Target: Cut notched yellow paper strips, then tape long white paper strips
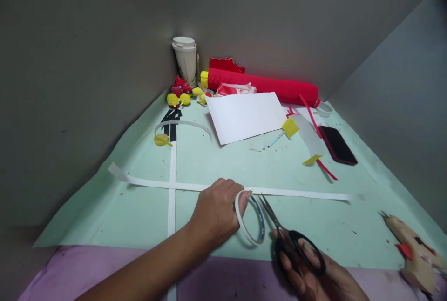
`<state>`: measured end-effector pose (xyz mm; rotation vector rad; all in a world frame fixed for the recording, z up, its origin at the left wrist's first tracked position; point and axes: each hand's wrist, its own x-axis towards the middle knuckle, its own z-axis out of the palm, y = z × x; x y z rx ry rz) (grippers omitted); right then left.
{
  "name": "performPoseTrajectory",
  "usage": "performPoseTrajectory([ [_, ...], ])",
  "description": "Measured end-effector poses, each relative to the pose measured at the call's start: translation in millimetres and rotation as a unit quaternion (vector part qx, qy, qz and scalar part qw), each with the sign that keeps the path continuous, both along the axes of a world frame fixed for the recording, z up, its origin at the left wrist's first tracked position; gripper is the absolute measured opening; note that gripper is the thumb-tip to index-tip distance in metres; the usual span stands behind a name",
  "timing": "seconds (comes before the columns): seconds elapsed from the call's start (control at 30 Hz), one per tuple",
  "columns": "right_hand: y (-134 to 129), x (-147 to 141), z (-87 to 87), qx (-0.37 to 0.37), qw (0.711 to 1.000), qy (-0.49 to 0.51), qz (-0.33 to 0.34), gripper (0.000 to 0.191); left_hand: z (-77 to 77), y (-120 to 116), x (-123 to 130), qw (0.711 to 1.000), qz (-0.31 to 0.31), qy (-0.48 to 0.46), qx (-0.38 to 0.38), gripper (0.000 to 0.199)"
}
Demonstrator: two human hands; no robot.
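Note:
My left hand (220, 208) is closed on a roll of white tape (240, 229) with a blue inner ring, just below a long white strip (296, 192) running across the green sheet. A second white strip (172, 208) crosses it toward the left. In my right hand (307, 268) are black-handled scissors (284, 233); their blades are slightly parted, with the tips near the tape roll and the horizontal strip. My fingers are through and around the scissor handles.
White paper (247, 117), a red roll (261, 84) and a cup (185, 59) stand or lie at the back. On the right are a phone (338, 145) and a glue gun (412, 250). Black strips (172, 124) and small yellow pieces (173, 100) lie back left.

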<state>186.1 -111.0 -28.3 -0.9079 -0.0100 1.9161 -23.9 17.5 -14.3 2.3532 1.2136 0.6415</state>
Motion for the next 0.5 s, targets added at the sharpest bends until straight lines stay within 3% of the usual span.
performPoseTrajectory([
  [0.13,2,-5,-3.3,-0.047,0.997,0.057,-0.012,0.03,0.1,1,-1,1.0,-0.005,-0.017,0.0,0.04],
  [0.33,8,-12,-12.2,-0.039,0.991,0.126,-0.023,0.036,1.2,2,-2,1.0,-0.009,-0.022,-0.002,0.04],
  [0.5,13,-17,-2.4,-0.052,0.987,0.15,0.012,0.04,2.4,2,-1,1.0,-0.016,-0.026,0.0,0.039],
])
